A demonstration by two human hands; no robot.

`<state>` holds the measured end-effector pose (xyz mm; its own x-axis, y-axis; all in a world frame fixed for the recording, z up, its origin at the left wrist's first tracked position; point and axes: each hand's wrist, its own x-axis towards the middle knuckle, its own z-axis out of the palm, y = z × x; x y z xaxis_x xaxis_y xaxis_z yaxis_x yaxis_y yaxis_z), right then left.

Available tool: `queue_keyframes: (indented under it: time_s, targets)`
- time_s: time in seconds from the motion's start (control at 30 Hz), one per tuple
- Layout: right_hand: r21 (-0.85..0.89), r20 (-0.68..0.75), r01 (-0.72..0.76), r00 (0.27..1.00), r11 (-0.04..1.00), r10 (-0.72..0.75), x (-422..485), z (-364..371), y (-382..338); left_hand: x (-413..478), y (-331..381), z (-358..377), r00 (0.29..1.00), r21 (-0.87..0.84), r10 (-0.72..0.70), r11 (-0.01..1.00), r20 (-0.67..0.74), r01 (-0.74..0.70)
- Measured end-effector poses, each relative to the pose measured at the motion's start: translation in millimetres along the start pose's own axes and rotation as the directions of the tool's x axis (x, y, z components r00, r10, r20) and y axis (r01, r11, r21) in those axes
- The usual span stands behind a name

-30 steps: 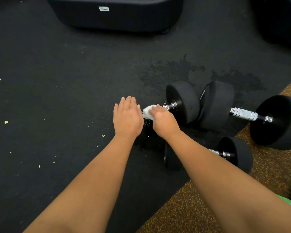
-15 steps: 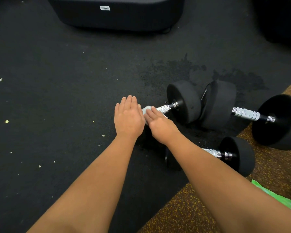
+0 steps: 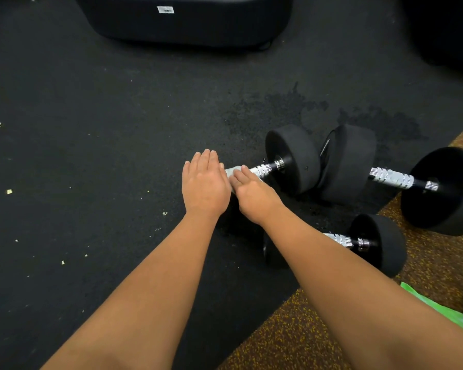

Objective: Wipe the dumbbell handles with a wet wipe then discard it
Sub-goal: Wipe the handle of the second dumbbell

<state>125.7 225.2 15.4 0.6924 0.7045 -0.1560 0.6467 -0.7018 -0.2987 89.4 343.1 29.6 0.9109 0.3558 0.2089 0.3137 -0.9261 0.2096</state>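
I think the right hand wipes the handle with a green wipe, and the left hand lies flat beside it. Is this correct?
Not quite: in the head view the wet wipe is white, not green. The right hand presses it on the handle, and the left hand lies flat beside it.

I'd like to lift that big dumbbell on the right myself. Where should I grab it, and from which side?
Probably grip the big dumbbell by its ridged silver handle, the only narrow part between the two wide black heads. Come down from above, fingers wrapping across the bar: it lies flat on the floor, and another dumbbell's head crowds its left end.
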Motion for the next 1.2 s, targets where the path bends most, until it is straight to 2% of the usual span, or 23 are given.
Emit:
queue_keyframes:
  time_s: [0.07,0.17,0.27,0.43,0.6,0.73,0.97,1.13,1.2]
  targets:
    - [0.003,-0.003,0.013,1.000,1.000,-0.013,2,1,-5,1,-1,1,1.000,-0.020,-0.008,1.000,0.004,0.008]
    - [-0.007,0.014,0.127,0.992,0.992,-0.127,0,1,-6,0,-2,2,1.000,-0.046,-0.015,0.999,0.015,0.016]
    - [0.028,0.045,0.092,0.995,0.995,-0.093,-5,-2,3,0,-3,1,1.000,-0.075,-0.013,0.997,0.005,0.013]
    - [-0.053,0.039,0.013,0.999,0.999,-0.011,-4,-7,4,1,-7,0,0.999,-0.195,-0.046,0.980,-0.004,0.045]
    - [-0.110,0.131,0.090,0.989,0.990,-0.076,-2,-6,1,1,-7,-3,0.998,-0.217,-0.054,0.975,-0.015,0.049]
    - [-0.056,0.191,0.143,0.973,0.988,-0.130,-5,-13,13,-1,-5,-3,0.999,-0.201,-0.048,0.979,-0.022,0.043]
    - [0.017,0.144,0.031,0.989,0.999,-0.033,5,-5,9,0,-5,0,0.997,-0.184,-0.052,0.982,-0.050,0.042]
    - [-0.003,0.106,0.122,0.987,0.993,-0.121,0,-5,17,-2,-4,0,0.997,-0.182,-0.042,0.983,-0.066,0.029]
    - [-0.018,0.106,0.105,0.989,0.994,-0.102,1,-7,21,-2,-5,1,0.997,-0.179,-0.050,0.983,-0.058,0.039]
